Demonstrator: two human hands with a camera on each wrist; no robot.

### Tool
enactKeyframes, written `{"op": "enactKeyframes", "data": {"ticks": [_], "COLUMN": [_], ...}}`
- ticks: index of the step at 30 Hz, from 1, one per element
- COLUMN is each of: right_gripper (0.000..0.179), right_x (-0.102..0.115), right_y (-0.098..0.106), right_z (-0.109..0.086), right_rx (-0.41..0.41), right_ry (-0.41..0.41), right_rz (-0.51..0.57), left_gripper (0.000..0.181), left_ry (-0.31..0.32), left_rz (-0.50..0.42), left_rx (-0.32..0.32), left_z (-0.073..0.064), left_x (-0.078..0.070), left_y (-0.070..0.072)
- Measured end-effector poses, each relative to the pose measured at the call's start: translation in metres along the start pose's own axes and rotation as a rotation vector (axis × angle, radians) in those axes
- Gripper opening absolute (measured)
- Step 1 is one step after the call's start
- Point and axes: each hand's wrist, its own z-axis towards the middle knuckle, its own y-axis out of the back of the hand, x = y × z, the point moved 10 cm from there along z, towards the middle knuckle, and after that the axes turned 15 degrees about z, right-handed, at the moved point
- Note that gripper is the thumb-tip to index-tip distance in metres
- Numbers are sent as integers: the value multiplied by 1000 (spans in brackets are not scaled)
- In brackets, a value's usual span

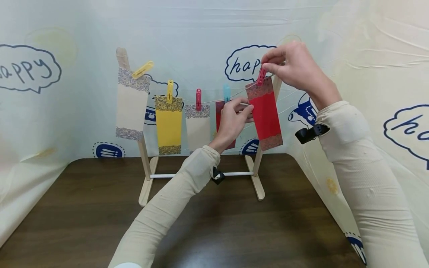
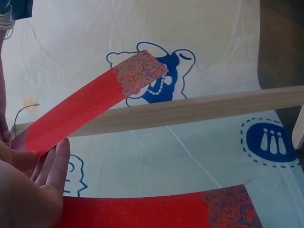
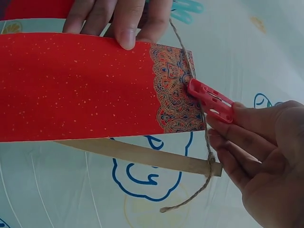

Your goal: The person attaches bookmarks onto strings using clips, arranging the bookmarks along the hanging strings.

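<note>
My right hand (image 1: 296,67) pinches the handle end of a red clothespin (image 3: 211,100) between thumb and fingers. The clothespin's tip sits over the patterned top border of a red paper card (image 1: 266,115), where a twine line (image 3: 207,137) also passes. With thumb in front and fingers behind, my left hand (image 1: 232,121) pinches the left edge of that card near its top. The card hangs slightly tilted near the right end of the line. Behind the left hand hangs a darker red card (image 1: 231,143), partly hidden, under a light blue clothespin (image 1: 226,92).
A wooden frame with a right post (image 2: 199,109) and white crossbar (image 1: 238,174) stands on the brown table (image 1: 214,227). Along the line hang a large white card (image 1: 130,108), a yellow card (image 1: 168,126) and a smaller white card (image 1: 197,128), each with a clothespin.
</note>
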Motion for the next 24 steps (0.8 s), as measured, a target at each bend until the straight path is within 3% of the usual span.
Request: {"op": "enactKeyframes", "data": {"ticks": [5,9,15,24], "right_gripper": [40,45,46,43], "right_x": [-1,-3,-1,2], "right_y": [-6,-5,-3,-4], "right_z": [-2,-9,-25,-50], "right_rx": [41,12,-79,-116], "right_ry": [3,-4,33,105], "right_rz": [-34,-70,-92,-94], "left_gripper": [27,38,45,39], "left_ry": [47,86,64,25], "left_rz": [23,105,223,255], "left_rx": [32,99,184,293], "left_z": [-3,-7,-24,-53], "left_x": [4,9,16,28], "left_y": [-2,-6,-6,0]}}
